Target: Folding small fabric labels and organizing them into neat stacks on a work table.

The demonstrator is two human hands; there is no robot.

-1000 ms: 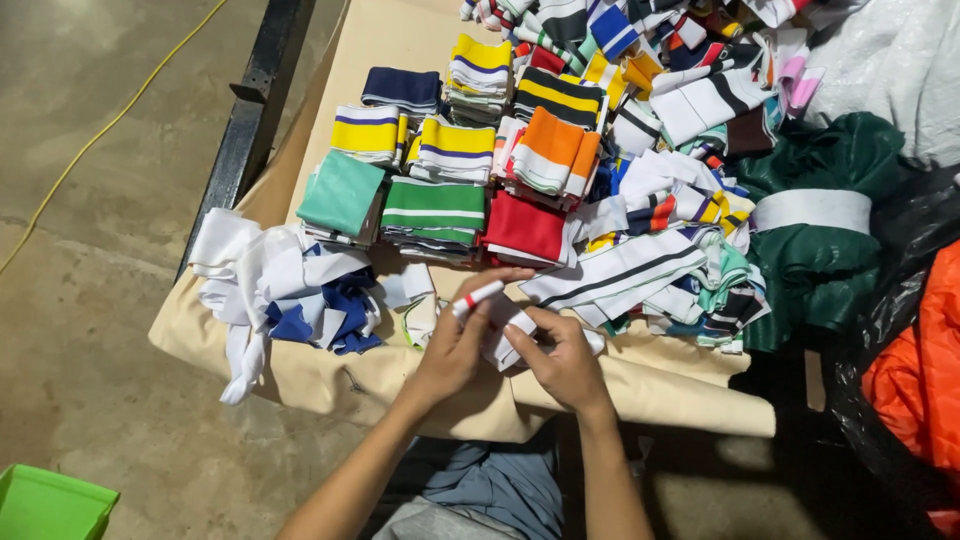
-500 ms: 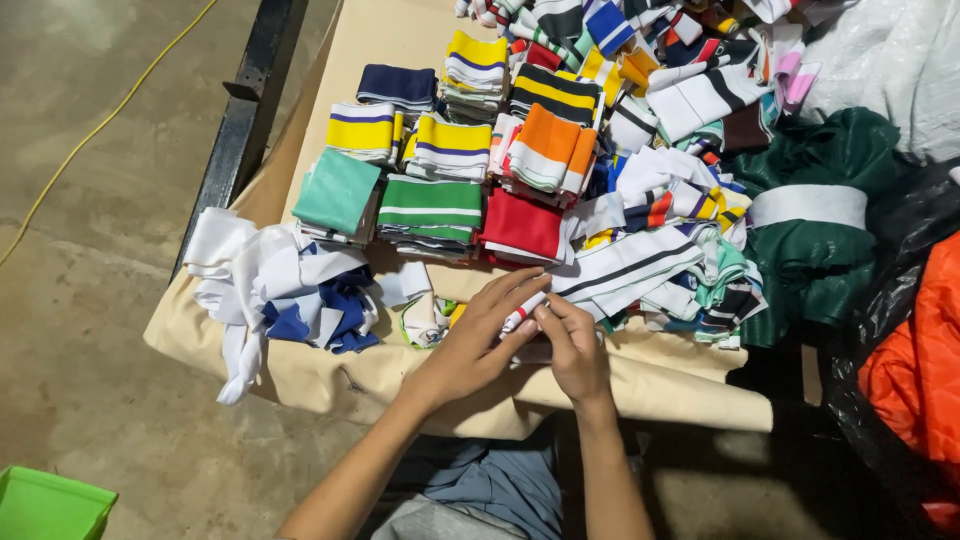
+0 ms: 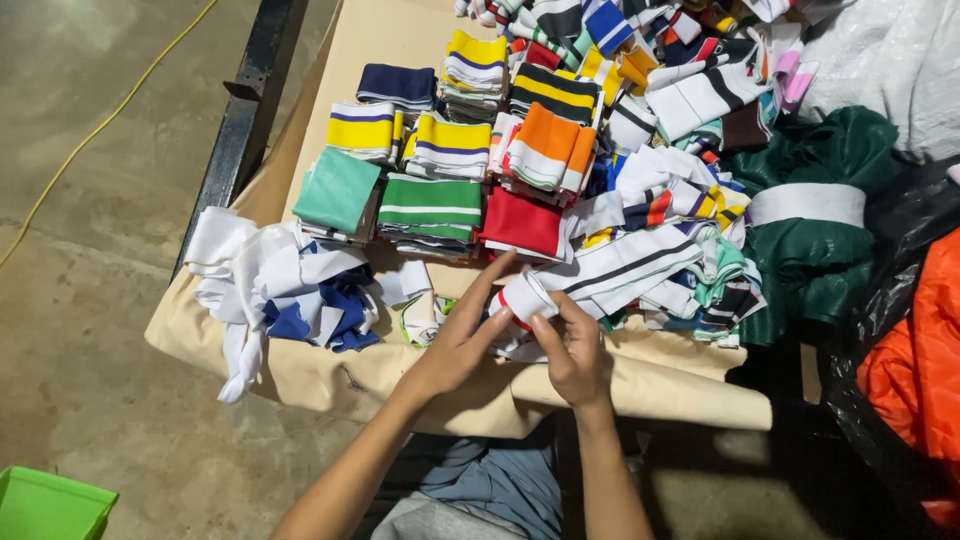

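My left hand [image 3: 458,338] and my right hand [image 3: 573,348] meet over the front edge of a table covered in tan cloth [image 3: 330,375]. Both hold a small white knitted cuff with a red stripe [image 3: 522,298], pinched between the fingers. Just behind it lies a long white band with a black stripe [image 3: 630,266]. A red folded piece [image 3: 522,222] and a green folded stack with a white stripe [image 3: 430,205] sit right behind my hands.
Neat folded stacks of striped cuffs fill the table's middle, with a loose jumble on the right [image 3: 690,200]. A white-and-blue heap [image 3: 285,285] lies left. A dark green bundle [image 3: 815,225], orange fabric [image 3: 915,370], a green bin [image 3: 50,505] and a yellow cable [image 3: 110,120] surround it.
My hands have drawn closer together on the white-and-red cuff and shifted slightly right, folding it tighter. The stacks have not moved.
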